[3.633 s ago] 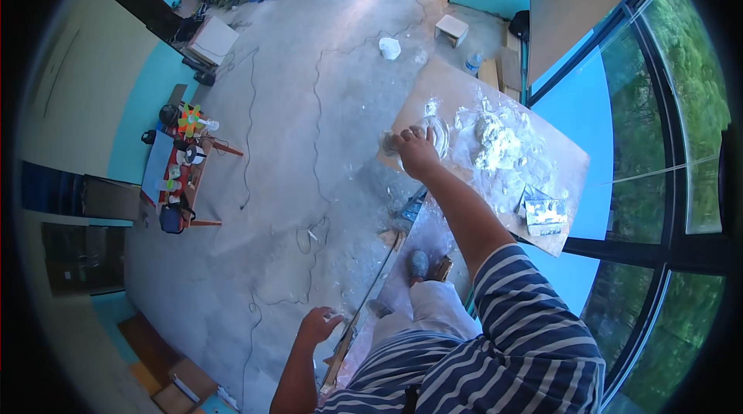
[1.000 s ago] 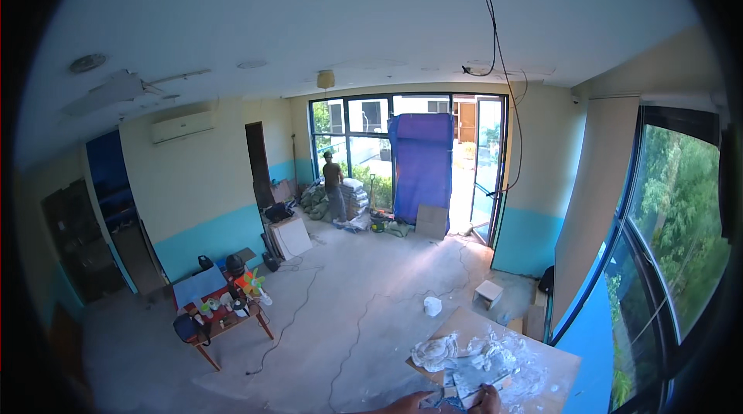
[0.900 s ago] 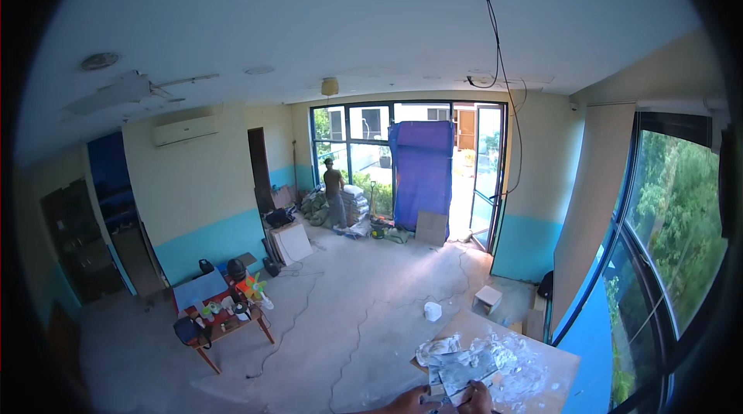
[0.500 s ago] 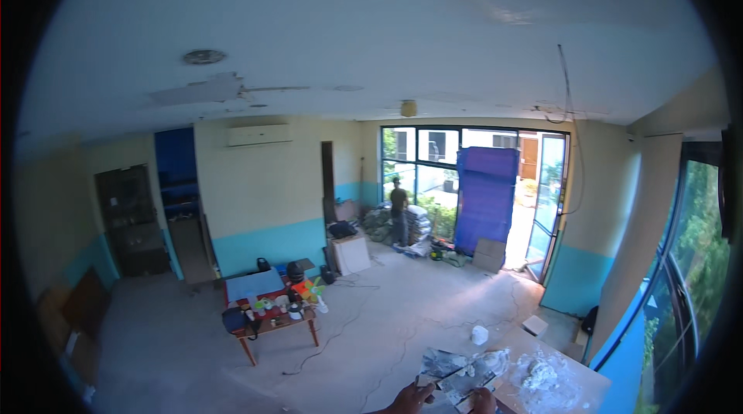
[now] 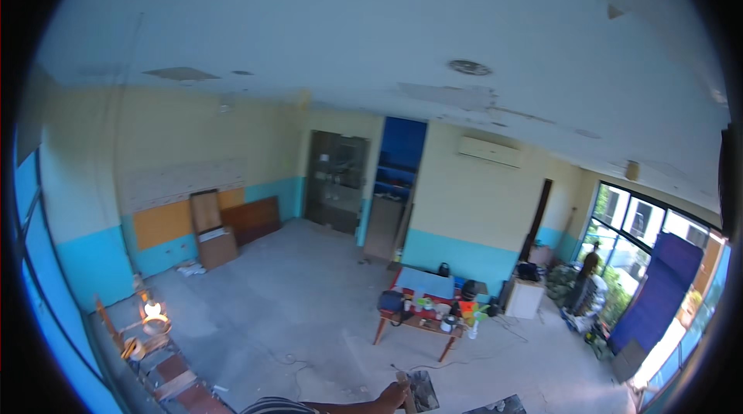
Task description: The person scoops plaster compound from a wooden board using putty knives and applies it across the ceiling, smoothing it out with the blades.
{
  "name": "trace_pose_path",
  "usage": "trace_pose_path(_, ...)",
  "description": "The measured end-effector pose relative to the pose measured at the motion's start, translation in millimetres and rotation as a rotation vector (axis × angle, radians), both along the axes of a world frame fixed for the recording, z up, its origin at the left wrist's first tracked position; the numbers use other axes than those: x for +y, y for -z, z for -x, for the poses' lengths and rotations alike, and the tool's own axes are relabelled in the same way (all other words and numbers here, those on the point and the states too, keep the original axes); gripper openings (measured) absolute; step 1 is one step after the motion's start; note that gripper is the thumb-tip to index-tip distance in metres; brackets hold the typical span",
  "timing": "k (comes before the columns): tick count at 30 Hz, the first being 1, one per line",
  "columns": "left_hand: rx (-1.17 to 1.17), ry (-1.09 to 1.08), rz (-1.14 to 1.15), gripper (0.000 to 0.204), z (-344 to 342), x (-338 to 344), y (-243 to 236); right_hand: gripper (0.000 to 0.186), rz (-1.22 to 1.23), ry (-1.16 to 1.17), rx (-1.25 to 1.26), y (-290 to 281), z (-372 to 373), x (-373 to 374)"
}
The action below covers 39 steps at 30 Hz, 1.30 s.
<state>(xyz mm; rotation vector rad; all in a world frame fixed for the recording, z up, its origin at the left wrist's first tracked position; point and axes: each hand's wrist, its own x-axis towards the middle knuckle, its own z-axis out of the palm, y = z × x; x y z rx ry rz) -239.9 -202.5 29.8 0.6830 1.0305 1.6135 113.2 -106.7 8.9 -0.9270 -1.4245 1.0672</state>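
A tool (image 5: pixel 422 391) with a wooden handle and a flat grey blade is held in the left hand (image 5: pixel 392 398), low in the view and just right of the middle. The handle seems to be wrapped tight by the fingers, though small parts are blurred. The blade is pointed to the right of the hand. A dark plate (image 5: pixel 499 406) can be seen farther right, apart from the tool and cut off by the bottom edge.

The right hand is not shown. Whether its fingers are spread or closed cannot be told, and whether the plate is held by them cannot be told.

By the look of it, the holding and carrying step is in hand: the blade is held up over the floor (image 5: pixel 340 352), and no wall is touched by it. For the next move, a firm grip and a steady wrist would be called for. The tool and plate should be kept from being bumped together, and the blade should be kept flat if anything is carried on it.

Beyond the tool, a surface (image 5: pixel 428 326) is filled with bags and cups, and a cord is stretched near its legs.
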Motion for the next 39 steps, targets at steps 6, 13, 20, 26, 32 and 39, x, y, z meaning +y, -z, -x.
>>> trace_pose_path(6,-0.073,-0.552,0.405,0.047,69,-41,68,0.042,0.158,-0.209,0.125,5,68,39)
trace_pose_path(13,0.008,-0.785,0.601,0.056,87,-109,81,0.039,-0.403,-0.491,-0.323,21,122,50)
trace_pose_path(20,-0.005,-0.741,0.558,0.060,87,-141,83,0.049,0.449,-0.530,0.021,31,149,49)
trace_pose_path(26,0.043,-0.752,0.607,0.057,97,-151,100,0.051,0.721,-0.533,0.211,-31,168,13)
trace_pose_path(32,0.207,-0.693,0.751,0.058,70,-157,17,0.054,0.842,-0.399,0.410,-64,142,-23)
trace_pose_path(39,0.459,-0.323,0.689,0.047,99,-75,27,0.052,0.731,-0.257,0.811,-31,86,-24)
